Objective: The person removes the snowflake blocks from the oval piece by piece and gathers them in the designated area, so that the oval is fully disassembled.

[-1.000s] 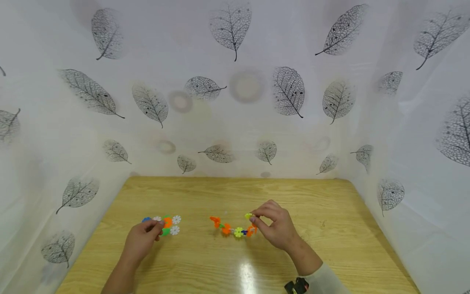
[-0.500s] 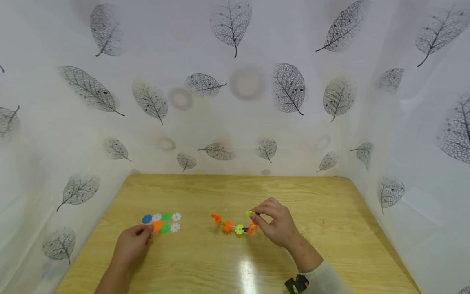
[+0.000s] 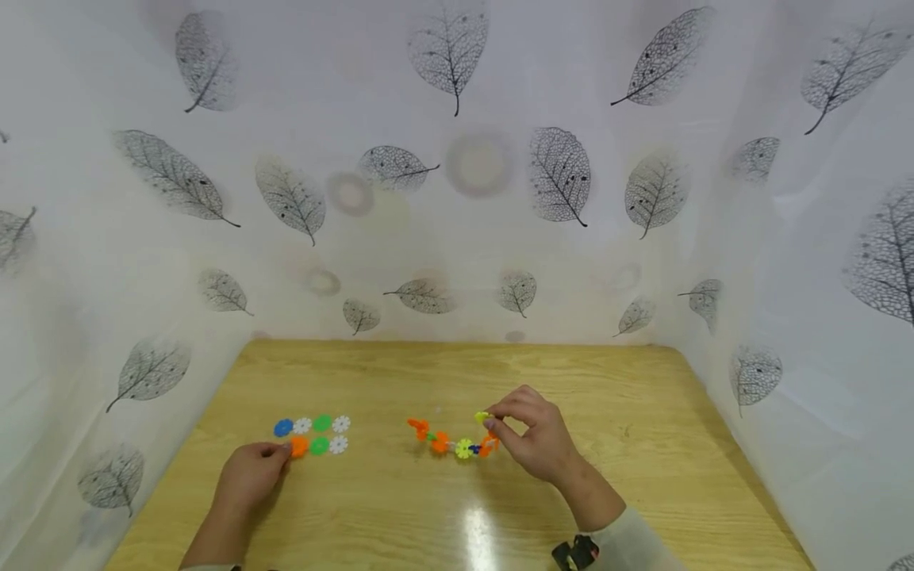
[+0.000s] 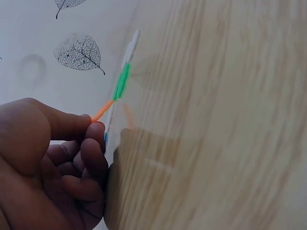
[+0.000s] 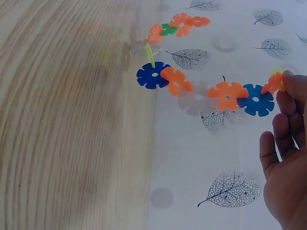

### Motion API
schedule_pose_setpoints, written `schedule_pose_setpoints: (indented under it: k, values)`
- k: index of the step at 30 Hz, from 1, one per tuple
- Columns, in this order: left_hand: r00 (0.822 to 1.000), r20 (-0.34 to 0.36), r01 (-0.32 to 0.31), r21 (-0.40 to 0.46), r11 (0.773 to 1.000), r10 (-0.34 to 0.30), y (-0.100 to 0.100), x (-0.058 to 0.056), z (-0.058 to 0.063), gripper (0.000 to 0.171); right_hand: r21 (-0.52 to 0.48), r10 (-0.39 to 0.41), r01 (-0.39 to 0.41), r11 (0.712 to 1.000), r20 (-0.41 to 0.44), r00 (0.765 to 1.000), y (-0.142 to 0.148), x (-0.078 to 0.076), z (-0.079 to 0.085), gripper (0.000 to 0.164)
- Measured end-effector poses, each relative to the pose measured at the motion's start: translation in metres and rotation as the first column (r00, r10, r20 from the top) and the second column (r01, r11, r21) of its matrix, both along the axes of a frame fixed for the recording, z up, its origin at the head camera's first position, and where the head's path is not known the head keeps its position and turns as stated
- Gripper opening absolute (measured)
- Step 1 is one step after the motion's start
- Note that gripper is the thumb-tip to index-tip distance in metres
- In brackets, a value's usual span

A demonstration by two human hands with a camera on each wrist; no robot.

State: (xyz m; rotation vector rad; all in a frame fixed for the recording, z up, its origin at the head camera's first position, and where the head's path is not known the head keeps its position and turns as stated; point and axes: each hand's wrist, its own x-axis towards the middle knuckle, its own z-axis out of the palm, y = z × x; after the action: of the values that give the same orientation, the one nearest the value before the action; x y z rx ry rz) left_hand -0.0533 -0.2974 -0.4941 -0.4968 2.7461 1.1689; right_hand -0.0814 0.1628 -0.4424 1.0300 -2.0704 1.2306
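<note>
My left hand (image 3: 246, 476) pinches an orange snowflake disc (image 3: 298, 446) between thumb and forefinger, at the left end of the nearer row of discs. In the left wrist view this orange disc (image 4: 101, 111) is tilted, its far edge close to a green disc (image 4: 122, 81). My right hand (image 3: 535, 432) holds up one end of a chain of linked snowflake discs (image 3: 440, 442), pinching a yellow disc (image 3: 481, 416). Orange, blue, clear, yellow and green discs make up the chain, which sags from the fingers in the right wrist view; a blue disc (image 5: 255, 99) hangs near them.
Behind the left hand lies a row with a blue disc (image 3: 283, 428), a white disc (image 3: 303, 426), a green disc (image 3: 323, 423) and another white one. The wooden table (image 3: 400, 515) is bordered by leaf-printed white sheeting (image 3: 471, 246) at back and sides.
My left hand has moved left and nearer with the orange disc, from over the rows to the nearer row's left end. My right hand and the chain stay almost still.
</note>
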Motion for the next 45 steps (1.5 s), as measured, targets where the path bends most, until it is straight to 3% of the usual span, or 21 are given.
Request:
schedule_pose_setpoints:
  k: [16,34,37,41,45]
  values:
    - [0.994,0.024,0.109,-0.171,0.979,-0.106,-0.011,-0.010,-0.004,0.043,-0.011,0.000,0.000,1.000,0.012,1.000,0.001,-0.001,-0.003,0.017]
    - [0.992,-0.007,0.124,-0.169,0.978,-0.127,-0.007,-0.004,0.002,0.044,-0.006,-0.002,0.002,1.000,0.008,1.000,0.000,-0.001,-0.002,0.017]
    - [0.993,-0.028,0.114,-0.127,0.985,-0.119,-0.001,-0.003,0.006,0.047,-0.005,-0.001,0.001,1.000,0.009,1.000,0.000,-0.001,-0.002,0.017]
    - [0.993,-0.073,0.095,0.021,0.995,-0.093,0.009,-0.003,0.014,0.046,-0.005,0.005,-0.005,1.000,0.008,1.000,0.000,-0.001,-0.002,0.017]
    - [0.987,-0.130,0.112,0.158,0.981,-0.092,0.023,-0.002,0.025,0.045,-0.009,0.010,-0.010,1.000,0.000,1.000,-0.001,-0.001,-0.003,0.018]
